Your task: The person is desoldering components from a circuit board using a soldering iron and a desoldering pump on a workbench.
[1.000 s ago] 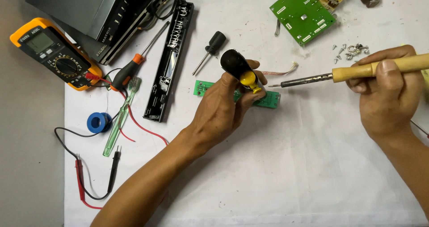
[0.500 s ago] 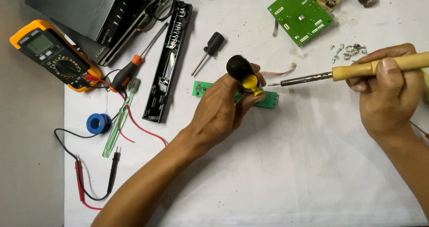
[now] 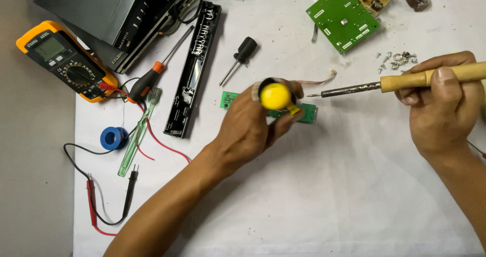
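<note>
The left hand (image 3: pixel 250 128) is curled closed around a yellow-ended tool (image 3: pixel 276 96), probably a desoldering pump, with its round yellow end facing up toward the camera and its tip down on a small green circuit board (image 3: pixel 307 113) that lies flat on the white surface (image 3: pixel 329 196). Most of that board is hidden under the fingers; only its two ends show. The right hand (image 3: pixel 443 110) is closed around the wooden handle of a soldering iron (image 3: pixel 405 81), held nearly level, its dark metal tip pointing left and ending just beside the yellow tool, above the right end of the small board. Past the board lie a black-handled screwdriver (image 3: pixel 240 57) and a long black plastic panel (image 3: pixel 194 67). A larger green circuit board (image 3: pixel 341 19) sits at the far edge, with loose screws (image 3: pixel 397 59) near it. On the left are an orange multimeter (image 3: pixel 63 59), an orange-handled screwdriver (image 3: pixel 152 77), a blue spool of solder (image 3: pixel 113 138) and red and black probe leads (image 3: pixel 109 196).
</note>
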